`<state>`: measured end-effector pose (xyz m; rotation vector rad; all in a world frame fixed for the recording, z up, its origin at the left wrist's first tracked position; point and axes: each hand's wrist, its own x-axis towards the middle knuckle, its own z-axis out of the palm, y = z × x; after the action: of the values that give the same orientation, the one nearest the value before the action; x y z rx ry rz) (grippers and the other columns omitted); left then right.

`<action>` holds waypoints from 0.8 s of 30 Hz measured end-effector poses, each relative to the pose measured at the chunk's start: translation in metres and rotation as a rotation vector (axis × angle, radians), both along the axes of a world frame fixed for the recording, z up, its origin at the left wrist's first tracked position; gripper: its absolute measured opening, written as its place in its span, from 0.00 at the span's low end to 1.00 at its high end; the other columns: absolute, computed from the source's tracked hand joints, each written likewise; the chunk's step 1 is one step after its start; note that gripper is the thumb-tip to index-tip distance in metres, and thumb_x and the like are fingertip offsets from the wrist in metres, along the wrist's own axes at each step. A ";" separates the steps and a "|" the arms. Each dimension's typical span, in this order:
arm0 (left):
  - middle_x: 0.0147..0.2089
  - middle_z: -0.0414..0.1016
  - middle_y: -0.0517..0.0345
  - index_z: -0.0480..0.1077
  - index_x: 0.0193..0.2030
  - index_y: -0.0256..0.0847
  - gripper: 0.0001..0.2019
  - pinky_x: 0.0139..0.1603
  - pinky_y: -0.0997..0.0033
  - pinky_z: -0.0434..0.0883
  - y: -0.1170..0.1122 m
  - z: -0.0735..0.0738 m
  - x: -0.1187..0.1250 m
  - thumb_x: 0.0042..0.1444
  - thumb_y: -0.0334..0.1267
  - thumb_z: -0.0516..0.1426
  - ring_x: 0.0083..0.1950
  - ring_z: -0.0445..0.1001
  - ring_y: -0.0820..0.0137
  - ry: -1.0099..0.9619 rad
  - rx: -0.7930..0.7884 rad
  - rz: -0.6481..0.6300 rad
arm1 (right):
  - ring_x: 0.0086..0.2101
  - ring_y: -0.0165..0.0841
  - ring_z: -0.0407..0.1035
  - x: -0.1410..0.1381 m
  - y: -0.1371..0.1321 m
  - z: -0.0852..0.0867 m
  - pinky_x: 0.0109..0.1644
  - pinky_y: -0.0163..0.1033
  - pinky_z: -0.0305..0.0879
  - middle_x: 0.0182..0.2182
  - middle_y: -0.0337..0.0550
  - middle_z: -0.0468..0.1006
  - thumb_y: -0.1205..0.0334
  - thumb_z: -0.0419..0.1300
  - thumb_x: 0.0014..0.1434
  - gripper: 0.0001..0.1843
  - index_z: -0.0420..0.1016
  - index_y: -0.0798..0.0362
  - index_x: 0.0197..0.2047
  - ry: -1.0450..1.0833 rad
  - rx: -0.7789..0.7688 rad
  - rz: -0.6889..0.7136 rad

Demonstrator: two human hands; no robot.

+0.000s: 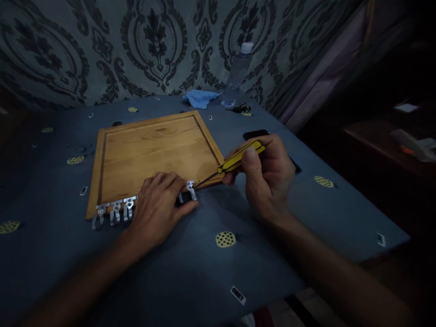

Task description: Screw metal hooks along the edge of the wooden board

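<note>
Likely home: ornate patterned wall covering (190, 50), pineapple-print tablecloth (190, 263).

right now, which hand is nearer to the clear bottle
Right. The right hand, gripping the screwdriver, is on the near side of the bottle; the left hand is farther away, to the left, over the near edge of the wooden board.

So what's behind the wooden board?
Past the wooden board: a blue cloth, a clear bottle and a black cord-like bundle. A small dark thing shows at the board's far edge, unclear what. What the board covers can't be seen.
</note>
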<state>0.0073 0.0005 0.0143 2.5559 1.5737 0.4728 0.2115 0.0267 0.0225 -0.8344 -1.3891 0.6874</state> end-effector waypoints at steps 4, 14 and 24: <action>0.45 0.77 0.55 0.75 0.46 0.42 0.14 0.48 0.56 0.69 0.000 0.000 0.000 0.61 0.48 0.65 0.50 0.73 0.56 0.017 -0.003 0.001 | 0.20 0.27 0.72 -0.001 0.000 -0.001 0.20 0.34 0.70 0.28 0.33 0.77 0.48 0.60 0.69 0.12 0.68 0.46 0.40 0.002 -0.007 0.018; 0.45 0.77 0.55 0.75 0.46 0.42 0.14 0.49 0.57 0.69 0.000 0.000 0.000 0.62 0.49 0.64 0.50 0.73 0.57 0.029 0.009 0.002 | 0.23 0.29 0.74 -0.002 -0.001 -0.004 0.22 0.36 0.70 0.28 0.34 0.75 0.46 0.59 0.68 0.13 0.68 0.45 0.40 -0.012 -0.032 0.015; 0.47 0.78 0.55 0.74 0.47 0.42 0.14 0.49 0.57 0.68 0.000 0.004 0.001 0.61 0.48 0.65 0.51 0.72 0.56 0.026 -0.043 0.014 | 0.22 0.30 0.73 -0.004 -0.003 -0.002 0.23 0.37 0.71 0.27 0.35 0.76 0.42 0.62 0.65 0.14 0.70 0.43 0.40 -0.031 -0.042 -0.025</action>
<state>0.0085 0.0003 0.0185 2.5310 1.5932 0.4048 0.2072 0.0238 0.0207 -0.8972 -1.3938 0.6887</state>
